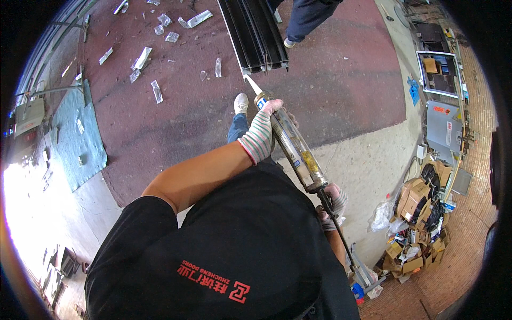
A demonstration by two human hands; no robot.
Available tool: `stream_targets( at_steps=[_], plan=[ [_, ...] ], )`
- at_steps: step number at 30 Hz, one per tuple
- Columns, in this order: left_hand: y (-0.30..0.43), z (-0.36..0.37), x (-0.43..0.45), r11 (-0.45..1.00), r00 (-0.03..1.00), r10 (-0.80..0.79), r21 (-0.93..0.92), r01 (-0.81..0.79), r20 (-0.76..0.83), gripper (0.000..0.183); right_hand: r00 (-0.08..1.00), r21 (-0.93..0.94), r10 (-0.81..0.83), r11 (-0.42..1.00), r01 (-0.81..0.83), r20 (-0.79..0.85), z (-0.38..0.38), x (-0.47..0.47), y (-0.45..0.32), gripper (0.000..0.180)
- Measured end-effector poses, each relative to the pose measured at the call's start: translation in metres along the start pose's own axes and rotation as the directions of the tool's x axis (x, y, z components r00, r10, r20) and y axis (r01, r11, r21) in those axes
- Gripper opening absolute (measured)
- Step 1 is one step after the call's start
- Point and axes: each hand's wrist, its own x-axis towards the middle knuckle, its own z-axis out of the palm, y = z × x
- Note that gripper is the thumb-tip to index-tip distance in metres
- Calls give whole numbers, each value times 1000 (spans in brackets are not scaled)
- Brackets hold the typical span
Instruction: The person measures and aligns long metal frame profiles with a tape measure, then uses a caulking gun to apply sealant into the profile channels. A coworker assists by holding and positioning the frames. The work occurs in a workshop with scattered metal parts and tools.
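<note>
A caulking gun (298, 146) with a sealant cartridge runs diagonally before me. My left hand (262, 130), in a striped knit glove, is wrapped around the front of its barrel. My right hand (334, 206), gloved alike, grips the handle end, partly hidden by the gun. The white nozzle (253, 85) points up and left, its tip at the near left corner of a bundle of black metal profiles (256, 40). Whether the tip touches the profile cannot be told.
Another person's leg (306, 22) stands just right of the profiles. Clear plastic scraps (157, 91) litter the dark red floor covering. Cardboard boxes (414, 200) and plastic bags (383, 216) are heaped at the right. A blue-green mat (78, 140) lies at the left.
</note>
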Motion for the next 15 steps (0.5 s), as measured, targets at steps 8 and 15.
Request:
stream_targets(
  at_steps=[8, 15],
  plan=[
    [-2, 5, 4, 1000, 1000, 8, 24, -9, 12, 43, 999, -10, 17, 1000, -18, -38, 5, -8, 3, 58],
    [0, 6, 4, 999, 1000, -18, 40, 18, -2, 44, 997, 9, 36, 999, -36, -62, 8, -10, 4, 63]
  ],
)
